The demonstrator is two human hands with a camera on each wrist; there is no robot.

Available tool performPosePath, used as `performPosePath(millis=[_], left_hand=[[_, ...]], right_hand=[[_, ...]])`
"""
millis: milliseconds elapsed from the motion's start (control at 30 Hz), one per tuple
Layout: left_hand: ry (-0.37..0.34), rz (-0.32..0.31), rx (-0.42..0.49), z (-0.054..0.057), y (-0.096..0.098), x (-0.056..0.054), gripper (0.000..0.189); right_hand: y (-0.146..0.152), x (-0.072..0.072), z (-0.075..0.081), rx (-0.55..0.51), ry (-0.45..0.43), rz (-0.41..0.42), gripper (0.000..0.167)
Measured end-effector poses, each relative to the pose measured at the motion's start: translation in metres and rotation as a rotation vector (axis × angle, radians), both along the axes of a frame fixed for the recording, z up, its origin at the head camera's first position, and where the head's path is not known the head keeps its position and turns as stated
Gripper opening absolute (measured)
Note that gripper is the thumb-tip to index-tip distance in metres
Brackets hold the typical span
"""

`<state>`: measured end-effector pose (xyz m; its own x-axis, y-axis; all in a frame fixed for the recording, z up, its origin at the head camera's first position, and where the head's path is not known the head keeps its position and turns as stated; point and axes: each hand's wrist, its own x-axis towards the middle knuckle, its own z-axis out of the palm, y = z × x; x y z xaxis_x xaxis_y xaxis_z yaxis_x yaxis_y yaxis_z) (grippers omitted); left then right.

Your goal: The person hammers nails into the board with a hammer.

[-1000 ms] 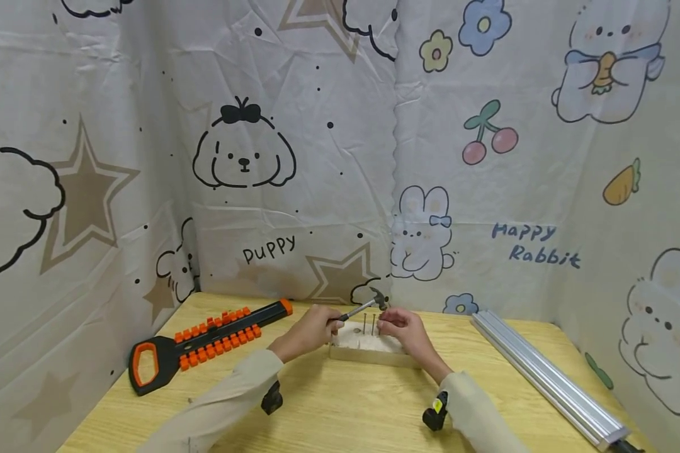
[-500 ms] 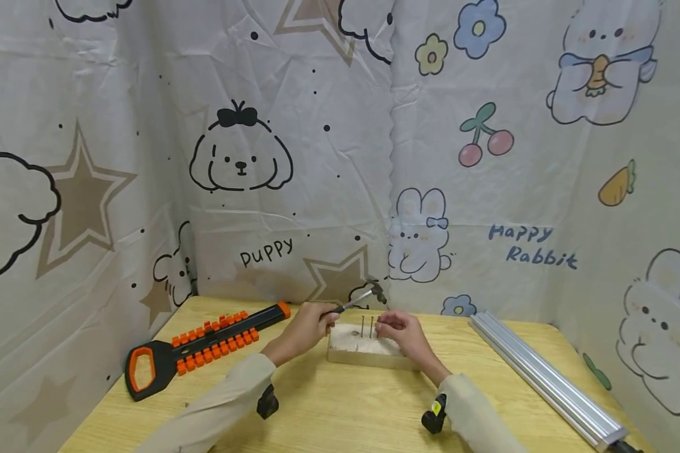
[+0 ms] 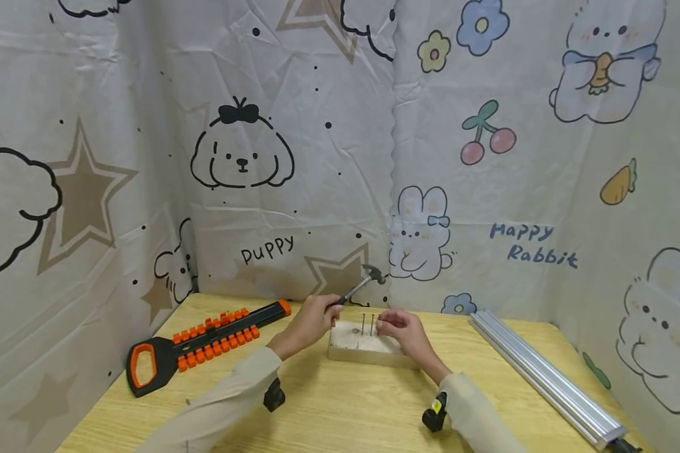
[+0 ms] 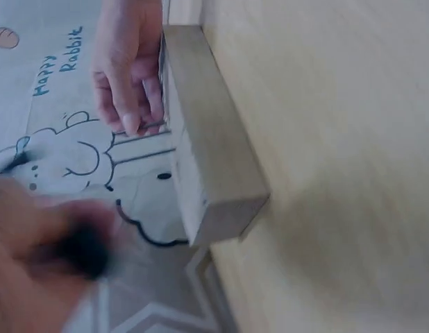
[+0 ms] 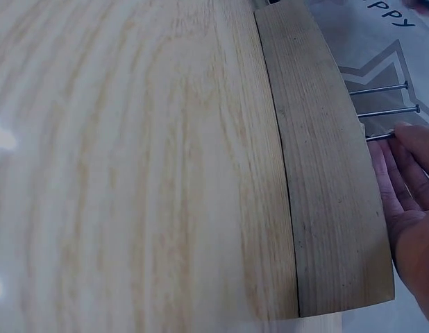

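A claw hammer (image 3: 356,290) is gripped by its dark handle in my left hand (image 3: 311,319), its head raised above the pale wooden block (image 3: 374,358). In the left wrist view that hand is blurred. Two nails (image 5: 388,112) stand upright in the block's top, side by side. Just right of them, my right hand (image 3: 402,330) pinches a third nail (image 5: 379,137) between thumb and fingers, its point end at the block. Part of this nail is hidden by the fingertips. A dark round spot (image 4: 164,176) marks the block's top near the nails.
On the left of the wooden table (image 3: 351,409) lies a black and orange socket holder rail (image 3: 215,340). A long silver metal bar (image 3: 544,374) lies along the right side. Printed cloth (image 3: 340,157) hangs close behind the table.
Over the last second my left hand has raised the hammer, and its head is now higher above the block. The right hand stays at the nail.
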<state>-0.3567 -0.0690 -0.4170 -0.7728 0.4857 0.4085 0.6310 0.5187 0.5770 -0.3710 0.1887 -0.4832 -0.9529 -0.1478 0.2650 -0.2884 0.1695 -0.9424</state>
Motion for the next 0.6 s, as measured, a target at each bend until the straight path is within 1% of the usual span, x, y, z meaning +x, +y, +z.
performPosePath(millis=[67,100,133,167,233,333,433,533,600], left_hand=[[-0.025,-0.006,-0.088,0.001,-0.001,0.000,0.019],[-0.048,-0.011,-0.125,0.001,-0.002,0.000,0.019],[-0.069,-0.018,-0.144,0.000,-0.003,0.000,0.020],[-0.110,-0.019,-0.132,-0.001,-0.003,0.000,0.021],[-0.188,-0.019,-0.040,-0.004,-0.004,0.001,0.021],[-0.313,-0.037,0.156,-0.009,-0.004,0.002,0.020],[-0.465,-0.068,0.318,-0.015,-0.006,0.001,0.023],[-0.608,-0.102,0.403,-0.018,-0.010,0.002,0.031],[-0.675,-0.128,0.423,-0.018,-0.012,0.002,0.035]], right_hand=[[0.000,-0.001,0.001,-0.004,0.001,0.006,0.025],[0.000,-0.001,0.002,-0.010,-0.001,0.011,0.025],[0.000,-0.001,0.002,-0.012,-0.002,0.015,0.025],[0.000,-0.001,0.002,-0.013,-0.005,0.014,0.025],[0.001,-0.001,0.002,-0.009,-0.006,0.017,0.025],[0.002,-0.001,0.001,-0.001,0.002,0.016,0.024],[0.002,0.000,0.003,0.004,0.007,0.027,0.022],[0.002,0.000,0.006,0.050,0.021,0.031,0.019],[0.003,0.002,0.010,0.085,0.032,0.035,0.019]])
